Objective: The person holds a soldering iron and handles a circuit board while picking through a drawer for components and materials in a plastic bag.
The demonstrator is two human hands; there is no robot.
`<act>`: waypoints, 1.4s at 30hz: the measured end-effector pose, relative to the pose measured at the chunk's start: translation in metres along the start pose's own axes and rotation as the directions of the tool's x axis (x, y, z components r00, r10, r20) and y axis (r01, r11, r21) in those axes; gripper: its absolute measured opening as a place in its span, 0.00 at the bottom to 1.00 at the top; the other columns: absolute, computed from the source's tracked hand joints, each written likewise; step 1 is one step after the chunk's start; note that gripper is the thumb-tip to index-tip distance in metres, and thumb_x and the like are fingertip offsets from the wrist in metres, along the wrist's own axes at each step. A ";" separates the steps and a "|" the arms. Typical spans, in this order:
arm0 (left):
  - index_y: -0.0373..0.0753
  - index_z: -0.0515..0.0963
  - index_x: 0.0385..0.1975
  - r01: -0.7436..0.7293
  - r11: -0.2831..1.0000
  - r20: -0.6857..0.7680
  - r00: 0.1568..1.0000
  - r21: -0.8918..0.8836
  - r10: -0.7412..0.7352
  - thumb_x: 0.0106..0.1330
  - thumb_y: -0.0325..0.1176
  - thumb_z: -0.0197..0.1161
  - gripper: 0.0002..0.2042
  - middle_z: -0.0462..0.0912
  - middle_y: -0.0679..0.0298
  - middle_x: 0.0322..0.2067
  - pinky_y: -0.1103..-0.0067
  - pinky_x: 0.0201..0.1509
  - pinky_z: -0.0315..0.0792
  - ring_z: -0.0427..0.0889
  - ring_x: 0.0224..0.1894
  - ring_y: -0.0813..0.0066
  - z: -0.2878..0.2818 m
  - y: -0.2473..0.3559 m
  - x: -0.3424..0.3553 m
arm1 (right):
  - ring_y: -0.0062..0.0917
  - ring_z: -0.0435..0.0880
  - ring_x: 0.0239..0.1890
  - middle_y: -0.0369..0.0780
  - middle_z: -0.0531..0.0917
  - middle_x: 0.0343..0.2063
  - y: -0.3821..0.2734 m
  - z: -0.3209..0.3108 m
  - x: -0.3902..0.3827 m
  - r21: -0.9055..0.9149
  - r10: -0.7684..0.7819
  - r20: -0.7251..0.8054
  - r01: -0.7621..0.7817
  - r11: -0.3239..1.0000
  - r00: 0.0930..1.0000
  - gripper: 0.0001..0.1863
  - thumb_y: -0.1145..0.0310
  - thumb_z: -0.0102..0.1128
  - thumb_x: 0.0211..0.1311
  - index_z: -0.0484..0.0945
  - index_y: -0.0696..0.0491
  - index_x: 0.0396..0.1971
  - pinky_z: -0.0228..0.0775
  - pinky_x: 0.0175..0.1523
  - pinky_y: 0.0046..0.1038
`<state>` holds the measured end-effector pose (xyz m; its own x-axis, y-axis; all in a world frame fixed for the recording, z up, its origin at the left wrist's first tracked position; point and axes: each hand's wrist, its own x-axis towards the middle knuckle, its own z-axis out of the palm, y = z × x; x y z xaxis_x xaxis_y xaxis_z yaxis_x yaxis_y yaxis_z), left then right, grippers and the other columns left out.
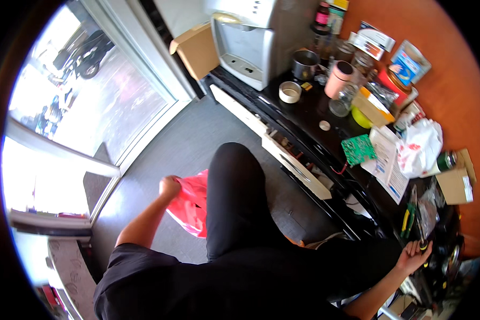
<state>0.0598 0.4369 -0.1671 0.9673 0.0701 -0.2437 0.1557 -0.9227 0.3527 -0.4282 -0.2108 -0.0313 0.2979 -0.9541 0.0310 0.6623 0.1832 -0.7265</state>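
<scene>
Left hand clenched on red plastic bag hanging beside the leg, contents hidden. Right hand grasping a small dark object at the desk edge, hard to make out.

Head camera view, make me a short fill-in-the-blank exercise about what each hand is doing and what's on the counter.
1. The left hand grips a thin plastic bag coloured ____.
2. The right hand holds a small dark tool with a ____ band.
3. The circuit board on the black counter is ____.

Missing words: red; yellow; green
</scene>
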 end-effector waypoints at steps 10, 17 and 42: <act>0.33 0.82 0.45 -0.027 0.761 0.106 0.986 -0.648 0.126 0.67 0.25 0.44 0.17 0.84 0.56 0.37 0.72 0.42 0.79 0.84 0.38 0.66 -0.110 0.088 0.124 | 0.16 0.52 0.13 0.31 0.59 0.13 -0.033 0.008 -0.044 0.077 -0.043 -0.164 0.057 0.995 0.985 0.19 0.58 0.56 0.69 0.68 0.55 0.23 0.45 0.19 0.22; 0.34 0.80 0.50 -0.006 0.744 0.147 0.979 -0.668 0.139 0.66 0.26 0.45 0.18 0.83 0.54 0.43 0.71 0.45 0.79 0.84 0.42 0.62 -0.067 0.131 0.175 | 0.16 0.54 0.14 0.30 0.59 0.14 -0.065 -0.003 -0.029 -0.137 -0.028 -0.247 -0.006 0.991 0.968 0.20 0.58 0.54 0.71 0.66 0.55 0.22 0.47 0.22 0.21; 0.33 0.79 0.46 -0.767 0.620 -0.025 0.625 0.167 0.780 0.61 0.35 0.67 0.17 0.84 0.51 0.44 0.67 0.52 0.74 0.83 0.47 0.57 -0.003 0.314 0.102 | 0.15 0.55 0.11 0.32 0.66 0.14 -0.036 0.041 -0.002 -0.007 -0.070 -0.097 0.070 0.998 0.993 0.21 0.50 0.50 0.72 0.74 0.50 0.25 0.46 0.18 0.19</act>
<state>0.2083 0.1551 -0.0786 0.7310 -0.6667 0.1453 -0.6788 -0.6888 0.2545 -0.4244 -0.2055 0.0231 0.1826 -0.9831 0.0150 0.6765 0.1146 -0.7275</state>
